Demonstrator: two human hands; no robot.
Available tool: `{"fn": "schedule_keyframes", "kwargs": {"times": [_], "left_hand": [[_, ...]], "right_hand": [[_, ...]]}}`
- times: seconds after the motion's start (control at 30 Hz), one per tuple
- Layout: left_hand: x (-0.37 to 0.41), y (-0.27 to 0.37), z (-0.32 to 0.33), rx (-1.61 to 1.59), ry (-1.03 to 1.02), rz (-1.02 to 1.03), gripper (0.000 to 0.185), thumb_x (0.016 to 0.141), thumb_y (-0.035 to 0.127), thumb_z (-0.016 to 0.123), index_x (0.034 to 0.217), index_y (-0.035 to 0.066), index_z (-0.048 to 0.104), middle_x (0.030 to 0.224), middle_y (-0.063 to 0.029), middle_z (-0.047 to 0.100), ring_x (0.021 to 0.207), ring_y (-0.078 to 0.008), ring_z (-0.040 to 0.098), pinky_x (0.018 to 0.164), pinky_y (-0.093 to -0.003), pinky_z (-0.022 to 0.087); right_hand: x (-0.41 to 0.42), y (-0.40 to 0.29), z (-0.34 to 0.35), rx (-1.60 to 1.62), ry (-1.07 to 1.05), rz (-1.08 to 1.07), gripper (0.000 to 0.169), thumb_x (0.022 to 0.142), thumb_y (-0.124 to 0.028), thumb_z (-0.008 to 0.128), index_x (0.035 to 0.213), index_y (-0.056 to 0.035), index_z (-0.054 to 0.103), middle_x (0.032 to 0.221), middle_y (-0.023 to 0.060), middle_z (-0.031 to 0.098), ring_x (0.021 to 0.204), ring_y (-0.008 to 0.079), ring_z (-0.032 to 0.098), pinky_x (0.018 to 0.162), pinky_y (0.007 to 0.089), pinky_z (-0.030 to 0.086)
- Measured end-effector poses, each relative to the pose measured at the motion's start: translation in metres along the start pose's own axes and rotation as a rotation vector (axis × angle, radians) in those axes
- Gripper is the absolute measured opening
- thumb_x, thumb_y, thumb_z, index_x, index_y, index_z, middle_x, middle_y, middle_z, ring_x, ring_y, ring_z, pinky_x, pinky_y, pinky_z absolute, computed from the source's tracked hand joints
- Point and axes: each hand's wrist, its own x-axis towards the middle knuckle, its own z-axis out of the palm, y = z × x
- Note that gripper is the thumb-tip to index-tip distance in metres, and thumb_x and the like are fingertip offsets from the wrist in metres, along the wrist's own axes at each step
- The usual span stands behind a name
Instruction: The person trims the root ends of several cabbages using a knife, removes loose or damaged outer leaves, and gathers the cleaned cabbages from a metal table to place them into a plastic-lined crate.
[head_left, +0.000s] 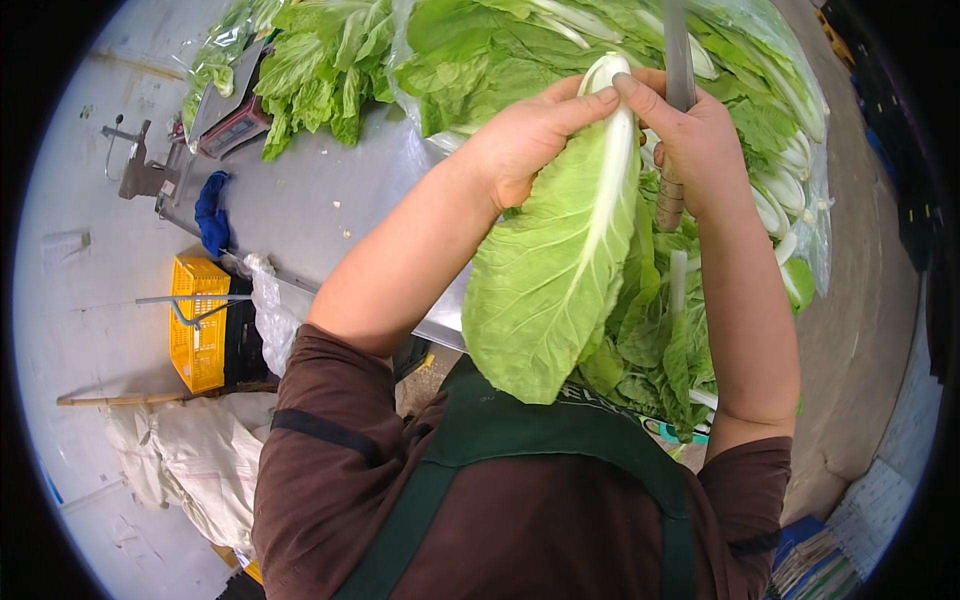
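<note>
Before my chest is a long leafy cabbage head (559, 277), its white stem end up and its green leaf tips hanging towards my apron. My left hand (544, 124) grips it near the stem end, thumb on the white rib. My right hand (694, 127) pinches the same end with its thumb and also holds a knife (679, 52). The knife's blade points away from me, and its wrapped handle shows below the palm. Behind my hands lie more leafy cabbages (502, 60) in a clear plastic bag (817, 202). Some of my fingers are hidden behind the stem.
A metal table (322, 187) bears a scale (232, 127) and loose greens (330, 67) on the left. A blue cloth (213, 214) lies at its edge. Further left are a yellow crate (199, 322) and a white woven sack (202, 465). Leaves (637, 352) lie below my right hand.
</note>
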Motion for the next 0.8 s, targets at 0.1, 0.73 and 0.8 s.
{"fn": "schedule_keyframes", "kwargs": {"times": [0.1,0.73,0.8], "left_hand": [[-0.01,0.004,-0.011,0.228,0.0,0.065,0.054,0.095,0.018,0.063,0.142,0.005,0.041,0.119,-0.0082,0.063,0.101,-0.0173,0.066,0.083,-0.0317,0.057],[-0.035,0.021,-0.063,-0.052,0.025,-0.061,0.04,0.094,0.019,0.061,0.13,0.005,0.051,0.108,-0.0196,0.067,0.091,-0.0279,0.07,0.076,-0.0372,0.06],[-0.024,0.021,-0.063,-0.141,0.064,-0.049,0.04,0.095,0.022,0.059,0.129,0.002,0.052,0.111,-0.0218,0.066,0.091,-0.0285,0.07,0.076,-0.038,0.06]], "right_hand": [[0.004,-0.004,-0.001,-0.102,-0.03,0.063,0.048,0.08,-0.036,0.077,0.112,-0.002,0.068,0.087,0.0027,0.067,0.066,0.0092,0.056,0.06,0.0255,0.044],[-0.043,0.015,-0.071,-0.578,-0.41,-0.02,0.048,0.075,-0.015,0.077,0.119,-0.0005,0.066,0.088,0.0049,0.064,0.079,0.0112,0.057,0.072,0.0278,0.047],[-0.045,0.02,-0.067,-0.552,-0.327,-0.11,0.048,0.077,-0.015,0.079,0.121,-0.0011,0.065,0.096,0.0059,0.065,0.088,0.0119,0.058,0.079,0.0282,0.047]]}}
